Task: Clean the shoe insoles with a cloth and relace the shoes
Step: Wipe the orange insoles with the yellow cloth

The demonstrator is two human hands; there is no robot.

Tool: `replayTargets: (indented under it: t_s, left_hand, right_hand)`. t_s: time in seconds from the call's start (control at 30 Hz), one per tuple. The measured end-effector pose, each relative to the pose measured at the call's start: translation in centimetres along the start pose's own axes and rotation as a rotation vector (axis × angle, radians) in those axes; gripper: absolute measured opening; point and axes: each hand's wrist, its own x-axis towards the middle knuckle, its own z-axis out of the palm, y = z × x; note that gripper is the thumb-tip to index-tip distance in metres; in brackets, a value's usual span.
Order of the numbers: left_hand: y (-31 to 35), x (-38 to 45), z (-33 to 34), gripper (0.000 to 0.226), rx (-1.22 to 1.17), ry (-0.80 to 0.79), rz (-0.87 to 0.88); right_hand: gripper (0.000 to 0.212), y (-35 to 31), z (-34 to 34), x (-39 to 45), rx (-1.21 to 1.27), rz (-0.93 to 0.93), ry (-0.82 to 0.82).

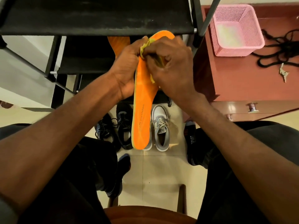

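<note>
— How far was the cleaning at this moment?

— It was in the middle, I think. The left hand was curled around the edge of an orange insole and held it up in the air, with the heel end hanging down toward the person. The right hand was closed on a yellow-green cloth and pressed it on the upper part of the insole, just beside the left fingers. So one insole was being wiped.

— And the other insole?

— A second orange insole lay beyond the left hand, on a lower shelf of the black rack. Whether it was already wiped, I could not tell.

— What about the laces?

— The relacing seemed not begun. A heap of black laces lay loose on the reddish table, well to the right of the right hand, next to a pink basket. Small keys lay near them.

— Which shoes waited for them?

— Below the hands, on the floor, stood a pair of black sneakers and a grey and white sneaker. Both seemed to have laces in them, so I could not say to which shoes the loose laces belonged.

— So what was left?

— By my judgement: finish this insole, perhaps the second, put them back, and then all the lacing.
</note>
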Motion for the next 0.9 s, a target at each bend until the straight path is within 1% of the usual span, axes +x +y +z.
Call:
replayTargets:
  t_s: [0.03,0.1,0.17,0.2,0.33,0.47,0.63,0.7,0.73,0.83,0.87,0.9]
  left_hand:
    - [0.0,0.0,-0.1,0.043,0.008,0.002,0.0]
    - [0.0,0.0,-0.1,0.043,0.07,0.022,-0.008]
    - [0.0,0.2,-0.1,0.048,0.129,0.02,-0.032]
    - [0.1,0.2,0.1,0.05,0.139,0.023,-0.039]
    - [0.3,0.4,-0.1,0.056,0.138,0.065,-0.045]
    - [0.5,0.3,-0.1,0.049,0.137,0.057,-0.035]
    - [0.6,0.2,-0.1,0.048,0.097,0.001,-0.037]
    - [0.6,0.1,-0.1,0.047,0.077,0.0,-0.031]
    - [0.6,0.1,-0.2,0.046,0.059,-0.002,-0.021]
    - [1.0,0.2,-0.5,0.044,-0.011,0.015,0.006]
    - [1.1,0.2,-0.6,0.045,-0.012,0.017,0.013]
    - [1.1,0.3,-0.6,0.047,0.004,0.011,0.018]
  right_hand:
    - [0.011,-0.2,-0.1,-0.2,-0.016,-0.008,-0.009]
    - [0.014,0.9,-0.3,0.4,-0.061,0.084,0.064]
    - [0.016,2.4,-0.5,1.6,-0.013,0.2,0.161]
    - [0.015,2.9,-0.5,2.0,0.017,0.211,0.166]
    - [0.013,2.8,-0.6,1.5,0.041,0.207,0.038]
    - [0.016,2.8,-0.9,1.9,0.092,0.238,0.051]
    - [0.02,2.2,-1.0,1.9,0.064,0.256,0.046]
    - [0.017,1.3,-1.0,1.5,0.069,0.226,0.014]
    - [0.016,0.6,-0.9,1.2,0.083,0.183,-0.026]
    - [0.015,-0.7,-0.6,0.7,0.126,-0.02,-0.162]
    - [0.015,-0.6,-0.6,0.8,0.073,-0.06,-0.163]
    - [0.016,-0.1,-0.8,1.0,-0.028,-0.07,-0.13]
